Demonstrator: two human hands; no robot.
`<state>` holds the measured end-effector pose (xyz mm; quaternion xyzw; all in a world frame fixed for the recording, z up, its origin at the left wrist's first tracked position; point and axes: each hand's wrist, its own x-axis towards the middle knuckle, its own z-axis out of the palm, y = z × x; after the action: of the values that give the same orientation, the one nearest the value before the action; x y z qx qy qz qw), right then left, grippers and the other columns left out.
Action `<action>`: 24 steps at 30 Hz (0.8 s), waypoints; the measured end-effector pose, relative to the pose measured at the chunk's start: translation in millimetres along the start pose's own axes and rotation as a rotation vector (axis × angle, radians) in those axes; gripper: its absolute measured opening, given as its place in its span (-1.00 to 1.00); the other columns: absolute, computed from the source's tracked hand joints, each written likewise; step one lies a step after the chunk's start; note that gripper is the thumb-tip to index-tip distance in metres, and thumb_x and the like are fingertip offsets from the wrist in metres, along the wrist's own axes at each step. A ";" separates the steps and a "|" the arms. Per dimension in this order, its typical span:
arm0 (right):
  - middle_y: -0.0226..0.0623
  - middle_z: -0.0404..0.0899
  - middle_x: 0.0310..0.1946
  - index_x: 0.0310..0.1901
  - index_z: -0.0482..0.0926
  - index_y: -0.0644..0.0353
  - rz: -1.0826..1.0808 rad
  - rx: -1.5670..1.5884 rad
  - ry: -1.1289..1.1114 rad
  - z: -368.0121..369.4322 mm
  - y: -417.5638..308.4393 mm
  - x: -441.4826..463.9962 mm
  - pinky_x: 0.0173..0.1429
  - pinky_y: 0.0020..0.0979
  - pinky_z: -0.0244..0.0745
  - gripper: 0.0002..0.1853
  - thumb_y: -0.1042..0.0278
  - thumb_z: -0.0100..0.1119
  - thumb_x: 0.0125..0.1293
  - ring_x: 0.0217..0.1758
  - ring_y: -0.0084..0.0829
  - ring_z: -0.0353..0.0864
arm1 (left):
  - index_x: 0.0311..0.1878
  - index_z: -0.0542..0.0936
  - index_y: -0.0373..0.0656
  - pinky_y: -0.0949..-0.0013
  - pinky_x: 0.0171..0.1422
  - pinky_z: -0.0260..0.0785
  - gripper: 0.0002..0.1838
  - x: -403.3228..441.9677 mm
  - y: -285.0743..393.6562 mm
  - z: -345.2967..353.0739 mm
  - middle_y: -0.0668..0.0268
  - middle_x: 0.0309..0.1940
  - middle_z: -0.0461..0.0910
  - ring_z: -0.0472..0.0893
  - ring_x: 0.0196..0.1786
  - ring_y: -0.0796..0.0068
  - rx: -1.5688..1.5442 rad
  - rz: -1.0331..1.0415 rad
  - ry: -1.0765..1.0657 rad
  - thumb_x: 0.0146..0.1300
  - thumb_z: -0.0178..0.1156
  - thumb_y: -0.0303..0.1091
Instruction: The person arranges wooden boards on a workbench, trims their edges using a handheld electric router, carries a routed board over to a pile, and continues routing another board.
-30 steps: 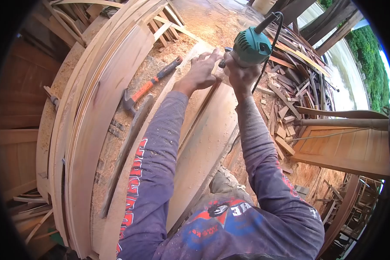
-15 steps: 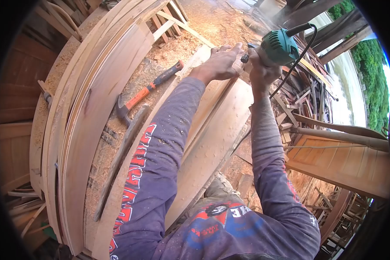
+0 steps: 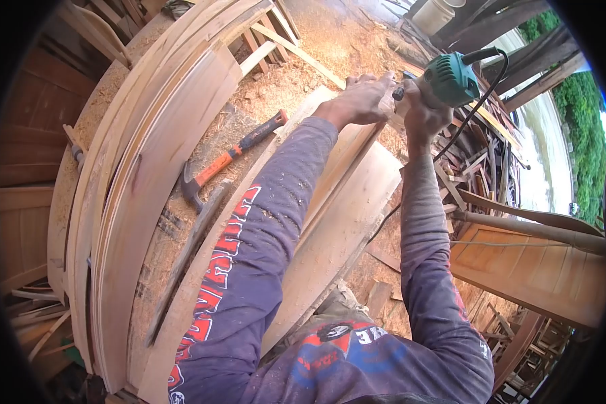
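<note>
My right hand (image 3: 425, 116) is wrapped round the lower body of a teal power tool (image 3: 451, 79), whose black cord hangs down on the right. Close beside it, my left hand (image 3: 362, 99) lies at the tool's base, over the far end of a wooden board (image 3: 340, 161); its fingers are bent and partly hidden. A wider pale board (image 3: 337, 236) lies alongside, under my arms. Left of my left sleeve, a hammer (image 3: 232, 155) with an orange and black handle rests on the work surface, near a narrow grey wood strip (image 3: 188, 262).
Long curved boards (image 3: 141, 168) are stacked at the left. Wood shavings (image 3: 330, 40) cover the far ground. Scrap wood (image 3: 475, 161) is heaped at the right, above a wooden panel (image 3: 532, 269). A pale bucket (image 3: 435, 16) stands at the far top.
The tool and both my hands have moved to the right along the boards, away from the hammer. The right hand has kept its hold.
</note>
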<state>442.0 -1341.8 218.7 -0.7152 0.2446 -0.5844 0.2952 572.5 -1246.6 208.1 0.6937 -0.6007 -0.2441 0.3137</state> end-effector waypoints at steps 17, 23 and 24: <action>-0.31 0.76 -0.25 -0.09 0.72 0.33 0.158 0.182 -0.204 11.6 13.0 39.2 -0.05 -0.41 0.66 -0.61 0.39 0.56 0.02 -0.22 -0.45 0.74 | 0.66 -0.06 -0.38 -0.12 0.66 -0.05 0.26 32.6 -16.6 -2.4 -0.15 0.46 0.38 0.28 0.58 -0.06 0.025 0.018 0.067 0.07 0.50 -0.03; -0.31 0.74 -0.23 -0.05 0.68 0.33 0.177 0.172 -0.299 6.5 8.7 37.0 -0.07 -0.40 0.66 -0.55 0.32 0.54 0.02 -0.21 -0.45 0.73 | 0.62 -0.04 -0.48 0.07 0.65 0.13 0.27 18.7 -11.0 0.9 -0.18 0.45 0.39 0.33 0.55 -0.10 -0.030 0.011 0.149 0.03 0.58 -0.16; -0.31 0.74 -0.23 -0.05 0.68 0.33 0.173 0.169 -0.294 5.1 7.8 36.3 -0.07 -0.40 0.66 -0.55 0.32 0.54 0.02 -0.21 -0.45 0.73 | 0.62 -0.04 -0.49 0.09 0.64 0.19 0.28 17.1 -11.4 3.3 -0.19 0.43 0.41 0.36 0.53 -0.11 -0.073 0.024 0.179 0.01 0.59 -0.17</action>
<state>454.2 -1371.8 237.5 -0.7419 0.2094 -0.4643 0.4361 580.6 -1263.1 198.2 0.6937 -0.5692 -0.1992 0.3939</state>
